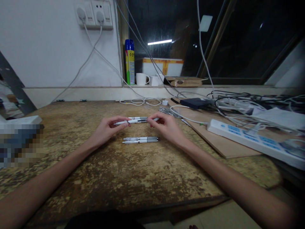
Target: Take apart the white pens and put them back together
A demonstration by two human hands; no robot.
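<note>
A white pen (135, 121) stretches between my two hands, just above the worn wooden table. The fingers of my left hand (111, 125) are closed on its left end. At the other end my right hand (163, 124) pinches a greyish part. A thin dark stretch shows near the right fingertips; whether the pen is in one piece there I cannot make out. Right behind it, partly hidden, lies another white and grey pen (140, 118). Closer to me, two similar pens (140, 140) lie side by side on the tabletop, tips pointing left.
A white power strip (252, 138) rests on a brown board (219, 148) at the right, with tangled cables and a dark flat box (194, 103) behind. On the sill stand a spray can (130, 62) and a white mug (141, 79). A blurred-out object sits at the left edge.
</note>
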